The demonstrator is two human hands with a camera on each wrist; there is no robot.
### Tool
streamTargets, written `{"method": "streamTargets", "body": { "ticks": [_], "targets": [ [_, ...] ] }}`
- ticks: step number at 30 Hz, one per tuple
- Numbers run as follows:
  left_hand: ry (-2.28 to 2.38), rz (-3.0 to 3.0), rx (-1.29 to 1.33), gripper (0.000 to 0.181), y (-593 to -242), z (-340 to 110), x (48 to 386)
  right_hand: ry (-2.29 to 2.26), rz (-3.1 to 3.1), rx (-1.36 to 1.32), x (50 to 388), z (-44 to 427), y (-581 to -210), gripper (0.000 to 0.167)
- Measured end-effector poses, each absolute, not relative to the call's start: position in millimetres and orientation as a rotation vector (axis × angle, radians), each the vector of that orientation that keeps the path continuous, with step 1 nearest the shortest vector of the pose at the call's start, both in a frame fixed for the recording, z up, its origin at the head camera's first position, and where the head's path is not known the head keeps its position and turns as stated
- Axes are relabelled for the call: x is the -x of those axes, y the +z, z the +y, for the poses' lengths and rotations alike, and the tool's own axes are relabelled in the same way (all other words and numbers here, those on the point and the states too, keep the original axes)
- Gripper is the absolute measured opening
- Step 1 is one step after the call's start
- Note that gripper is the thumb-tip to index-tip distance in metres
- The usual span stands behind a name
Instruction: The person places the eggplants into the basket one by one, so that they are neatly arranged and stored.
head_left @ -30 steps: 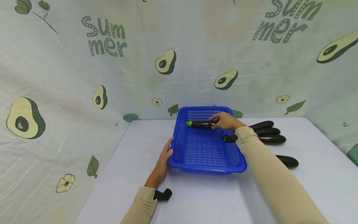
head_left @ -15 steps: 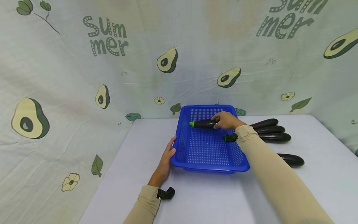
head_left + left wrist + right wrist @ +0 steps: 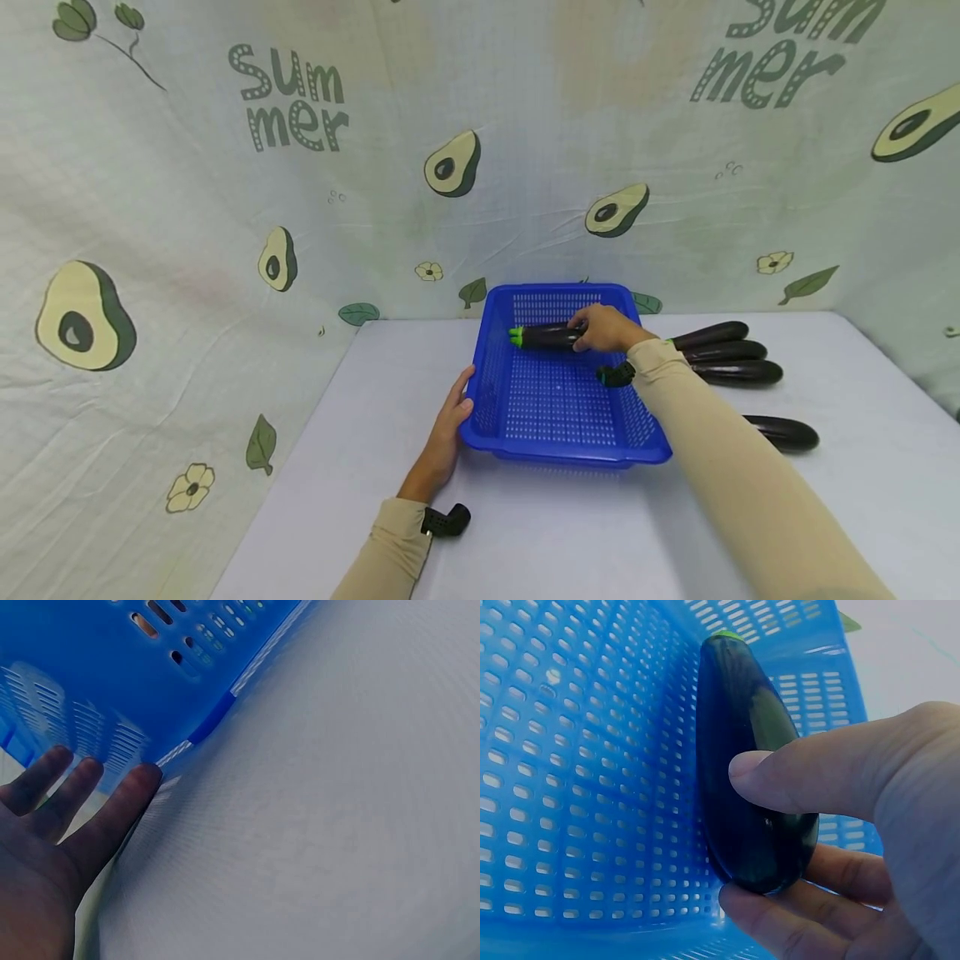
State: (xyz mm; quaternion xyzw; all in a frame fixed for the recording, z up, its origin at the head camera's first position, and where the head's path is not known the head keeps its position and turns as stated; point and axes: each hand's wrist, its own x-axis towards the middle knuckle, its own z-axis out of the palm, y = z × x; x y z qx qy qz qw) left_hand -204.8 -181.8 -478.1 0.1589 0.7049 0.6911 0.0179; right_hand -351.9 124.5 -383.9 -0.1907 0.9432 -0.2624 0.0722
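Note:
A blue perforated plastic basket (image 3: 558,408) stands on the table. Inside it, near the far wall, my right hand (image 3: 606,327) grips the blunt end of a dark eggplant (image 3: 547,337), with its stem end pointing left. Two green tips show there, so a second eggplant seems to lie close behind the first; most of it is hidden. In the right wrist view, the thumb lies over the held eggplant (image 3: 742,772) and the fingers curl under its end. My left hand (image 3: 442,433) touches the basket's left side, its fingers extended against the outer wall (image 3: 90,667) in the left wrist view.
Several eggplants (image 3: 738,372) lie grouped on the white table (image 3: 540,533) right of the basket. Another eggplant (image 3: 783,433) lies nearer, partly hidden by the right sleeve. A printed cloth (image 3: 360,225) hangs directly behind the table.
The right hand and its eggplant have shifted slightly down inside the basket, and two green tips now show apart. The left hand keeps its place on the basket; the head view has swung slightly.

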Motion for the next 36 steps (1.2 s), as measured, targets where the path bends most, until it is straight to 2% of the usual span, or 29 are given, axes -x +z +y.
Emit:
{"method": "streamTargets", "body": {
  "ticks": [36],
  "targets": [
    [2.143, 2.183, -0.508, 0.057, -479.4, -181.4, 205.7, -0.743, 2.854, 0.612, 357.8, 122.1, -389.4, 0.040]
  ]
}}
